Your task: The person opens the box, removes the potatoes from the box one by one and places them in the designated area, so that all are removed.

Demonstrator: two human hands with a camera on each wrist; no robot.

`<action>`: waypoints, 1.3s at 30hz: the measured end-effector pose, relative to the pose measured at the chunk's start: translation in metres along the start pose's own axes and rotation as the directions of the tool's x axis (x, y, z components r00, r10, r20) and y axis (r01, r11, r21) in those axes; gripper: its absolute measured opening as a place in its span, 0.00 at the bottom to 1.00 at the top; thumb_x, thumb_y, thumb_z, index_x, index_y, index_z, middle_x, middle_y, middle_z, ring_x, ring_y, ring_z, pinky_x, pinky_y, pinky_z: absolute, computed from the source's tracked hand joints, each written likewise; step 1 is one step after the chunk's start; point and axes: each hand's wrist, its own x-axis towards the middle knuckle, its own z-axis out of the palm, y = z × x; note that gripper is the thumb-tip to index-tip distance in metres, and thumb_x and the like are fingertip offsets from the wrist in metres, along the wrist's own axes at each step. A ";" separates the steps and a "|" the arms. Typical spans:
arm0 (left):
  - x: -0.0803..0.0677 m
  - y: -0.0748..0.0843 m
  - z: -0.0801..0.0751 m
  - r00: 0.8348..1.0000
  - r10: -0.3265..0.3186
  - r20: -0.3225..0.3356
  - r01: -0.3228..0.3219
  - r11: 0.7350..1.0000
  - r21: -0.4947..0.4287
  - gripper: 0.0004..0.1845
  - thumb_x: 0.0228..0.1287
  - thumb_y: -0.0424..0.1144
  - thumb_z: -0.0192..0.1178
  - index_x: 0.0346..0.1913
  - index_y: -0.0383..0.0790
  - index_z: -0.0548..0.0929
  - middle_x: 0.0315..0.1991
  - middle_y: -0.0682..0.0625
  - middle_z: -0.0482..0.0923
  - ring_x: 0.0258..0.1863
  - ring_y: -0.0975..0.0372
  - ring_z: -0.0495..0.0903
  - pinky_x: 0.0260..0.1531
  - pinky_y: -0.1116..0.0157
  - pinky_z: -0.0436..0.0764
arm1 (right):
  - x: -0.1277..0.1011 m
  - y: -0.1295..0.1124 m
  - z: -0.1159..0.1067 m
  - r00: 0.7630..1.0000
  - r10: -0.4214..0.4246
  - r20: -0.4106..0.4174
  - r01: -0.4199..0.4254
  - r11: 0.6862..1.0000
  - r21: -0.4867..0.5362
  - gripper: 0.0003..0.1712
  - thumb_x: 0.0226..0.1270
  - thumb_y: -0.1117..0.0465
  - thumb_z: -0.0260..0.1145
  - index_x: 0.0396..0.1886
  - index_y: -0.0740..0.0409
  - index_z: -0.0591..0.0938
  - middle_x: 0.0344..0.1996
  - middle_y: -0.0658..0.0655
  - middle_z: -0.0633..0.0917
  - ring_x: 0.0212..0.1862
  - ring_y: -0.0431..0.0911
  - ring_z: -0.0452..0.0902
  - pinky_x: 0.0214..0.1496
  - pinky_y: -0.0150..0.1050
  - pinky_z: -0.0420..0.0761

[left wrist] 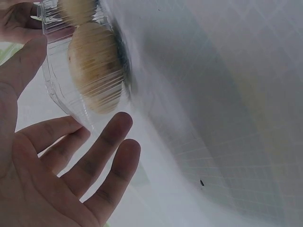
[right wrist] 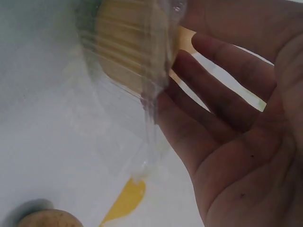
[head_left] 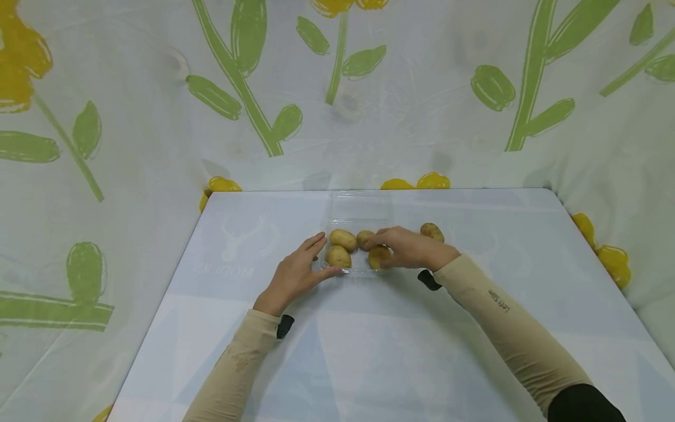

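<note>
A clear plastic clamshell box (head_left: 361,271) stands near the table's far edge, its lid (head_left: 361,205) folded back. Inside are several potatoes: a rear-left potato (head_left: 343,240), a front-left potato (head_left: 338,257) and others on the right. My left hand (head_left: 296,274) is at the box's left side, fingers extended along it and thumb at the front rim. Reaching over the right rim, my right hand (head_left: 408,247) holds the front-right potato (head_left: 378,257) between thumb and fingers. In the right wrist view, the box wall partly covers that potato (right wrist: 125,45) and the thumb.
Another potato (head_left: 432,232) lies on the table to the right of the box, behind my right wrist. The pale patterned table (head_left: 364,351) meets a flower-printed cloth (head_left: 401,129) at the back and sides. Dark wrist straps (head_left: 285,326) show under both sleeves.
</note>
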 end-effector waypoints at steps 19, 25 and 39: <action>0.001 -0.001 0.000 1.000 0.012 -0.001 -0.012 1.000 -0.003 0.48 0.62 0.65 0.65 0.77 0.41 0.65 0.78 0.55 0.58 0.55 0.57 0.82 0.53 0.49 0.80 | 0.008 -0.002 0.015 0.984 -0.144 -0.104 0.134 0.986 -0.097 0.15 0.66 0.59 0.74 0.49 0.62 0.88 0.48 0.56 0.87 0.51 0.49 0.82 0.57 0.45 0.80; 0.000 -0.001 -0.001 1.000 0.014 0.002 -0.014 1.000 -0.003 0.48 0.63 0.65 0.65 0.77 0.40 0.65 0.79 0.54 0.58 0.55 0.56 0.82 0.52 0.49 0.80 | 0.010 -0.002 0.020 0.976 -0.187 -0.113 0.178 0.980 -0.085 0.16 0.71 0.59 0.69 0.53 0.62 0.88 0.50 0.56 0.87 0.55 0.51 0.81 0.59 0.47 0.79; 0.000 -0.001 0.000 1.000 0.014 0.003 -0.014 1.000 0.001 0.47 0.63 0.64 0.66 0.77 0.40 0.65 0.78 0.55 0.58 0.55 0.56 0.83 0.50 0.50 0.82 | 0.009 -0.007 0.012 0.993 -0.109 0.036 0.110 0.993 -0.035 0.22 0.74 0.62 0.66 0.64 0.63 0.81 0.62 0.59 0.81 0.65 0.55 0.75 0.67 0.51 0.73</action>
